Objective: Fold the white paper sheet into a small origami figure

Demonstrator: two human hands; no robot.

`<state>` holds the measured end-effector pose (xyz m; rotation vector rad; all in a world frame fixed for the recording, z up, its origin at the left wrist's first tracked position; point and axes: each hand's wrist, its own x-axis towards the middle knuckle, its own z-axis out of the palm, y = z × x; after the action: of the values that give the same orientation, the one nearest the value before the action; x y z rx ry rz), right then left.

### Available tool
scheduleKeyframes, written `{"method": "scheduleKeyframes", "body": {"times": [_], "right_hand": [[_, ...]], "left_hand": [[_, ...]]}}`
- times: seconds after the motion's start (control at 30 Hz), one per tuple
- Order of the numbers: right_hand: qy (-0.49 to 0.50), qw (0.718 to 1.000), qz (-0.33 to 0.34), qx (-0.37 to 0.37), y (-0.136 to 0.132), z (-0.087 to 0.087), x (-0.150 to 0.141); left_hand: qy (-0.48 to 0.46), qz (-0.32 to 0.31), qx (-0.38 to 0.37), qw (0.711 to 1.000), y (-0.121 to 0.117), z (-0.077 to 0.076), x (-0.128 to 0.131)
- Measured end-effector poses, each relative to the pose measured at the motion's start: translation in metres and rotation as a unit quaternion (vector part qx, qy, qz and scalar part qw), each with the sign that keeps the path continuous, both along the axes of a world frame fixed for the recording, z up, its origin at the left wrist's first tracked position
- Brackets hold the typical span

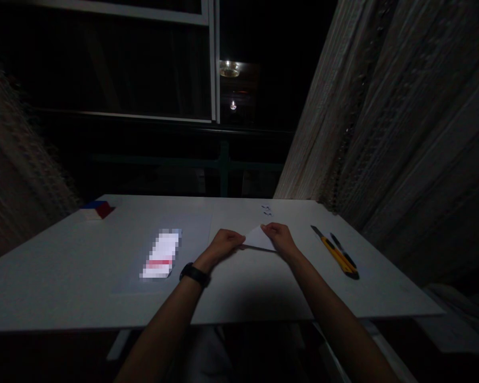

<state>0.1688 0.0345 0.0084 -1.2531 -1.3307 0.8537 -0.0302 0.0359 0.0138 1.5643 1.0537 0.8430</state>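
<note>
A small piece of white paper (258,239), which looks folded to a slanted edge, is held between my two hands above the white table. My left hand (225,243) pinches its left corner, and a dark watch is on that wrist. On the other side my right hand (280,237) grips the paper near its upper right edge, thumb and fingers closed. Just beyond the hands, small dark blue marks or pieces (266,210) are on the tabletop; I cannot tell which.
A lit phone (160,254) with a blurred screen lies left on a pale sheet (197,226). At the far left sits a blue, red and white cube (97,209). To the right lie a yellow utility knife (337,254) and a dark pen (343,250). Curtains (327,106) flank the table (64,287).
</note>
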Motion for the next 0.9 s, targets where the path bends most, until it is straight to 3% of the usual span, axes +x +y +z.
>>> {"method": "scheduleKeyframes", "body": {"times": [0.47,0.63,0.77,0.9], "right_hand": [[0.012,1.000,-0.010,0.019,0.006,-0.002,0.012],[0.016,0.998,-0.049,0.026,0.010,-0.001,0.025],[-0.001,0.992,-0.118,0.045,0.012,0.000,0.032],[0.004,0.998,-0.056,0.025,0.006,-0.002,0.014]], "left_hand": [[-0.050,-0.031,-0.059,0.996,-0.007,0.009,-0.003],[-0.053,-0.026,-0.072,0.996,-0.006,0.008,-0.005],[-0.076,0.038,-0.050,0.995,0.001,0.004,-0.007],[-0.111,0.107,0.019,0.988,0.002,0.003,-0.001]]}}
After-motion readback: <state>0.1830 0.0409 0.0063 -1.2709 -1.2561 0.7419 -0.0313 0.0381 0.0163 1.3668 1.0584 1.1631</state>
